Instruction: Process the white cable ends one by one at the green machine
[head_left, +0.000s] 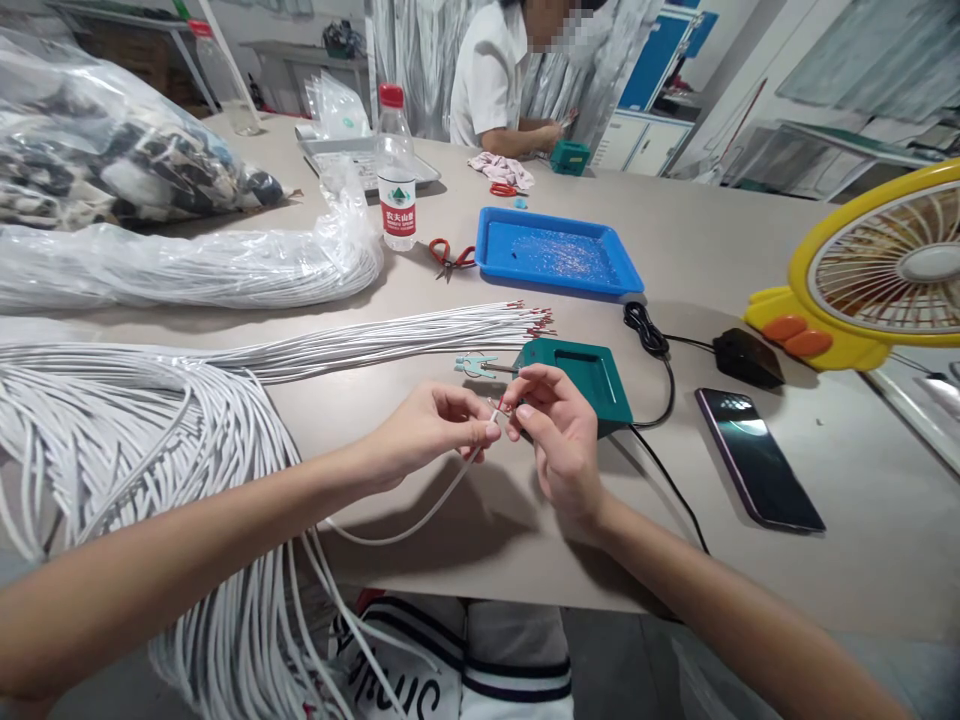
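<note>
My left hand [454, 422] pinches a white cable [442, 503] near its end, where a short red wire [501, 403] pokes out. The cable's slack droops below toward the large bundle on the left. Close against that end, my right hand [556, 432] has its thumb and fingers curled together; whatever lies between the tips is too small to make out. Just behind my right hand sits a green box [616, 385] with a recessed top and a black cord. A pale blue clip [477, 366] lies at its left side.
White cables [187, 450] pile up on the left and hang over the table edge; more lie in plastic [247, 265]. Behind are a blue tray [487, 250], red-handled snips [442, 255] and a bottle [397, 170]. A phone [757, 460] and yellow fan [802, 270] stand right. Another person [487, 80] works opposite.
</note>
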